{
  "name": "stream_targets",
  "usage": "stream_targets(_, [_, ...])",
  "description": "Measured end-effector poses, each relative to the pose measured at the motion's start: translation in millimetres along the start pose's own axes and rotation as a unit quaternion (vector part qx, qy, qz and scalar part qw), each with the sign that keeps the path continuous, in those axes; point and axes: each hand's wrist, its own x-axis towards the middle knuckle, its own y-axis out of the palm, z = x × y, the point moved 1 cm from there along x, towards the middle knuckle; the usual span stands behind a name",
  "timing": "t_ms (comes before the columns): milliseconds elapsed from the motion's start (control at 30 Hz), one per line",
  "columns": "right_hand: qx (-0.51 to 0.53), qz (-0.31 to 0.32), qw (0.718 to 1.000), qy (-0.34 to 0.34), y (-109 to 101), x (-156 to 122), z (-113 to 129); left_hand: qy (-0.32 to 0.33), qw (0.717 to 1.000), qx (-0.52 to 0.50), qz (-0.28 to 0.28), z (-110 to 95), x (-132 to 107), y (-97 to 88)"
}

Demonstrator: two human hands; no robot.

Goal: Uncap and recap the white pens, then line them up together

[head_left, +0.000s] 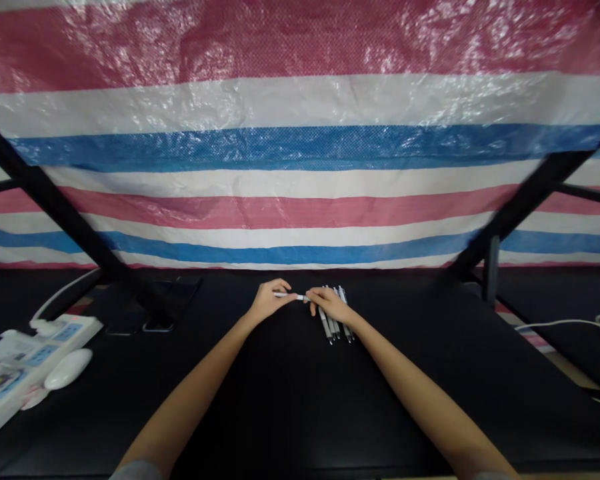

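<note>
A white and grey pen [286,295] lies roughly level between my two hands, over the black tabletop. Thumb and fingers of my left hand [271,299] pinch its white end. At the other end, my right hand [329,303] closes its fingertips round the grey part, which they partly hide. Several similar pens [326,327] lie side by side on the table just under and beside my right hand, their tips pointing toward me. My right hand covers the middle of some of them.
On the left are a white power strip [45,360] with plugs and a white rounded object [69,369]. Black frame bars [75,220] slant down at both sides. Striped plastic sheeting [300,200] hangs behind the black table [280,413]. A white cable [560,323] runs at right.
</note>
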Motion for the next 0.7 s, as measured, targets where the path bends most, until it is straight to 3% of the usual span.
stream_targets(67, [0.022, 0.003, 1.0, 0.005, 0, 0, -1, -0.081, 0.985, -0.155, -0.013, 6, 4, -4.0])
stream_targets(200, [0.059, 0.032, 0.998, 0.01, 1, -1, -3, -0.137, 0.92, -0.36, -0.071, 13, 8, -8.8])
stream_targets(367, [0.094, 0.012, 0.995, 0.004, 0, 1, -1, -0.179, 0.859, -0.475, -0.061, 16, 9, -7.6])
stream_targets(500, [0.117, -0.003, 0.993, 0.004, 1, 1, 1, -0.233, 0.862, -0.45, -0.007, 14, 8, -7.3])
stream_targets(700, [0.172, -0.024, 0.985, 0.018, 1, 2, 0, -0.221, 0.875, -0.43, 0.035, 14, 6, -7.6])
